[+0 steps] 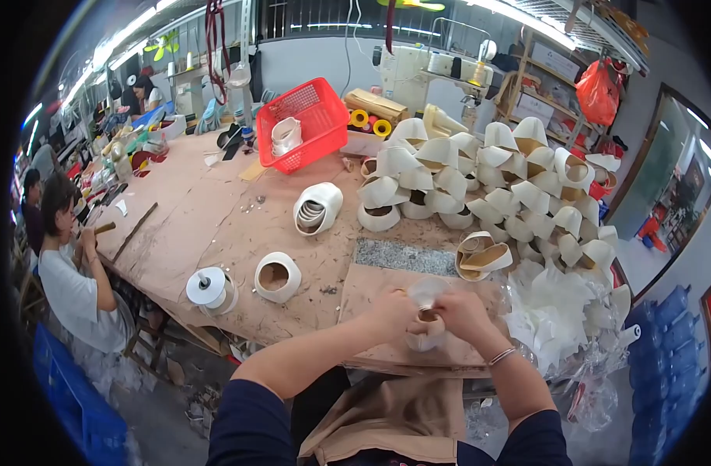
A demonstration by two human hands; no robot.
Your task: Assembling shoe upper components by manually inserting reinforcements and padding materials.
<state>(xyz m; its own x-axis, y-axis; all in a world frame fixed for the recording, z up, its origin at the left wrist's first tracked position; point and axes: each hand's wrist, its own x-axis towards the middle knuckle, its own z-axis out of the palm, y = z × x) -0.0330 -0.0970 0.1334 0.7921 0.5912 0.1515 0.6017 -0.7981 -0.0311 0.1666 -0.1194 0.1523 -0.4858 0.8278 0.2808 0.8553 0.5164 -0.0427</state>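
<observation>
Near the front edge of the table, my left hand [393, 314] and my right hand [460, 314] are closed on opposite sides of a pale shoe upper [424, 340]. A whitish, translucent piece [425, 290] stands up between my fingers, slightly blurred, and I cannot tell how it joins the upper. Just beyond my right hand lies a cream upper with a tan lining [482, 256]. To the left sit a single cream upper [278, 277] and, farther back, a nested stack of uppers [318, 209]. A white pot [211, 289] with a dark knob stands at the left front edge.
Cream uppers pile high [449, 175] at the back right. Crumpled clear plastic [554, 311] crowds the right edge. A red basket [313, 116] stands behind, near yellow spools [382, 128] and a sewing machine [406, 81]. A co-worker [83, 279] sits at left; blue bottles [666, 349] stand at right.
</observation>
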